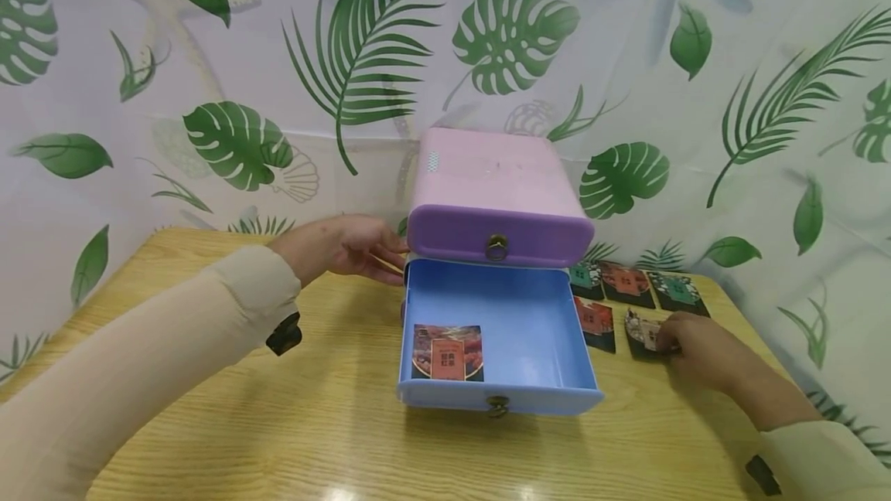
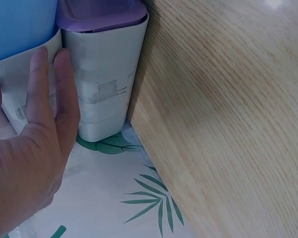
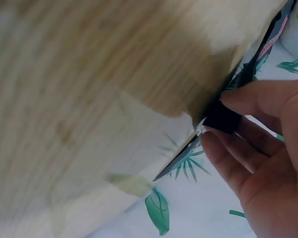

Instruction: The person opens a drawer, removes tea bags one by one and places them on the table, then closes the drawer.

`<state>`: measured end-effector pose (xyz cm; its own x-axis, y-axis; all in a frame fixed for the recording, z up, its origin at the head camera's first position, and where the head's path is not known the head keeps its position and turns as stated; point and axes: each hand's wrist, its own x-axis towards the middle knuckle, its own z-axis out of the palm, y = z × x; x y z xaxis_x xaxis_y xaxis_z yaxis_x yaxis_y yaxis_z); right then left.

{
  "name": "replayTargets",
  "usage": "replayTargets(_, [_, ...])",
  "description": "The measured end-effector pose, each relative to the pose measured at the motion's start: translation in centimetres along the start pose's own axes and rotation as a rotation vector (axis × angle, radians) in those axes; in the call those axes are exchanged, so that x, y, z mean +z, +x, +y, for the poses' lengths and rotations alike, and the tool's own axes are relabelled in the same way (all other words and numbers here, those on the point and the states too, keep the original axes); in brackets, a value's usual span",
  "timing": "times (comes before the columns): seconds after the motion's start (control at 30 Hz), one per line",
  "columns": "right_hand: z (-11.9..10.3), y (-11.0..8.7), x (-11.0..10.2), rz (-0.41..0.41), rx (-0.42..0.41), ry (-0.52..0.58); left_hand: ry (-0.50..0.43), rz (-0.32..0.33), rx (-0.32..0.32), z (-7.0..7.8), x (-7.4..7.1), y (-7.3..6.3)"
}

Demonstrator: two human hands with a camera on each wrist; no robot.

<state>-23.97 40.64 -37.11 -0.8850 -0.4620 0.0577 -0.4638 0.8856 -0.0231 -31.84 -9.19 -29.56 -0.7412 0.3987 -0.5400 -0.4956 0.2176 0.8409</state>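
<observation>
My left hand [image 1: 363, 247] rests its extended fingers against the side of a small drawer cabinet [image 1: 490, 165] with a pink top. In the left wrist view, those fingers [image 2: 38, 94] lie along its white casing [image 2: 102, 84]. The blue drawer [image 1: 515, 331] is pulled out below the closed purple drawer [image 1: 452, 234]. Inside it, at the front left, lies a red tea packet [image 1: 448, 354]. To the right, my right hand [image 1: 706, 346] pinches the edge of a dark, pale-patterned tea packet [image 1: 642, 331] between thumb and fingers, close over the table.
Several more tea packets lie right of the cabinet, among them a red one [image 1: 626, 284], a green one [image 1: 677, 292] and another red packet [image 1: 594, 323]. A leaf-patterned cloth [image 1: 244, 60] hangs behind the wooden table [image 1: 278, 424]. A brass ring pull [image 1: 497, 406] sticks out from the blue drawer.
</observation>
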Motion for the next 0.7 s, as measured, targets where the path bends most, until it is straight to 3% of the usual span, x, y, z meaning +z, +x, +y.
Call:
replayTargets(0.37, [0.3,-0.1,0.4,-0.012,-0.028,0.011,-0.013,0.009,-0.006,-0.1,-0.2,-0.1])
replayTargets(0.47, [0.2,-0.2,0.2,-0.016,0.007,0.021,-0.009,-0.005,-0.005,-0.1,-0.1,-0.1])
replayTargets(0.7, [-0.6,-0.2,-1.0,0.077,0.087,0.035,-0.013,-0.004,-0.004,0.1,0.0,-0.1])
